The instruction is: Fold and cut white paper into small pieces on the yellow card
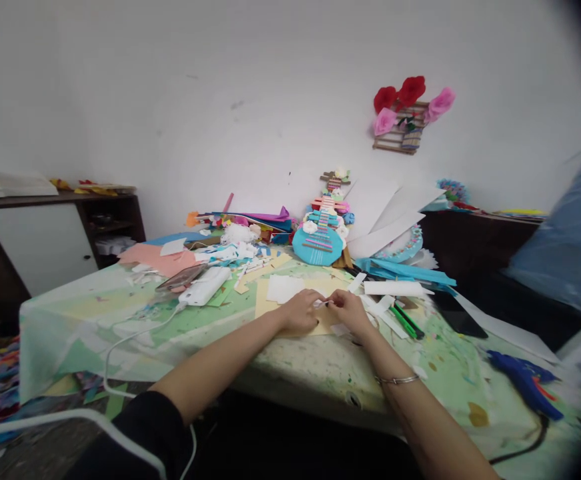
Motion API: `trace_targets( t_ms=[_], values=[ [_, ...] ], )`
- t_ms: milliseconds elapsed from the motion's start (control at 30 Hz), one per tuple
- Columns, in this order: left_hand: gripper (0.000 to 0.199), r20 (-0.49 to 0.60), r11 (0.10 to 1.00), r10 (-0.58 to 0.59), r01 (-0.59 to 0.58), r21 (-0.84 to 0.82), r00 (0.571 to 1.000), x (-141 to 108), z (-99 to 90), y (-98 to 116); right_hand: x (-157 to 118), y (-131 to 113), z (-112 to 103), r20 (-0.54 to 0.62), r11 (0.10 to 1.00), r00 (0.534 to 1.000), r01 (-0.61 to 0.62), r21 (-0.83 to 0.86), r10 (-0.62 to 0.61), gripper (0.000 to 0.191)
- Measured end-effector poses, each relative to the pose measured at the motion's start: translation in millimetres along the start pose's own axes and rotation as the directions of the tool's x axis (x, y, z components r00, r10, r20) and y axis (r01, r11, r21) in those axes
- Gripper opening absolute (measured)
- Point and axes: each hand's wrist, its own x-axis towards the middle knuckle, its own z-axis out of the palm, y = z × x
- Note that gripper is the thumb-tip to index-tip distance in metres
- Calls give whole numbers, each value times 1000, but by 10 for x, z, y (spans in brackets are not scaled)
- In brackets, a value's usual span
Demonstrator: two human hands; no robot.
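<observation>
Close together over a pale yellow sheet (265, 303), my two hands meet near the table's front edge. A small thin pale piece (324, 303), too small to name, spans the gap between their fingertips. My right hand (348, 311) pinches its right end between thumb and finger. At its other end, the bent fingers of my left hand (299, 312) are closed, with the hand low over the yellow sheet. A white piece of paper (283, 289) lies on that sheet, just beyond my left hand. White paper strips (384, 305) lie right of my right hand.
A blue glue gun (523, 383) lies at the right, near a dark phone (458, 313) and green pens (406, 321). A white power bank (205, 287) with a cable lies left. Behind stands a blue guitar-shaped craft (319, 243), among paper scraps (230, 252).
</observation>
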Motion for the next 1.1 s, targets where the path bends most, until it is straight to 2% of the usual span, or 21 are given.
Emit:
trace_targets(
  t_ms=[133, 233, 400, 600, 700, 1100],
  values=[
    [29, 49, 996, 39, -43, 83, 998, -11, -44, 61, -22, -34, -6, -6, 1000, 1000, 0, 10, 0, 11],
    [15, 60, 994, 35, -41, 105, 998, 7, -39, 77, -21, -31, -7, 37, 999, 999, 11, 44, -13, 12],
    [26, 35, 999, -32, 31, 25, 999, 13, -15, -7, -28, 7, -16, 118, 993, 992, 27, 117, -40, 26],
    [20, 36, 972, -163, 167, -168, 986, 1, -58, -102, -34, 76, -12, 184, 981, 981, 30, 191, -66, 25],
    [17, 66, 946, -193, 203, -253, 979, -10, -84, -105, -35, 91, -10, 208, 978, 975, 41, 204, -84, 23],
    [17, 249, 877, -94, 198, -437, 964, -8, -160, -128, -75, 147, -100, 312, 956, 940, 44, 291, -138, 18]
  ],
)
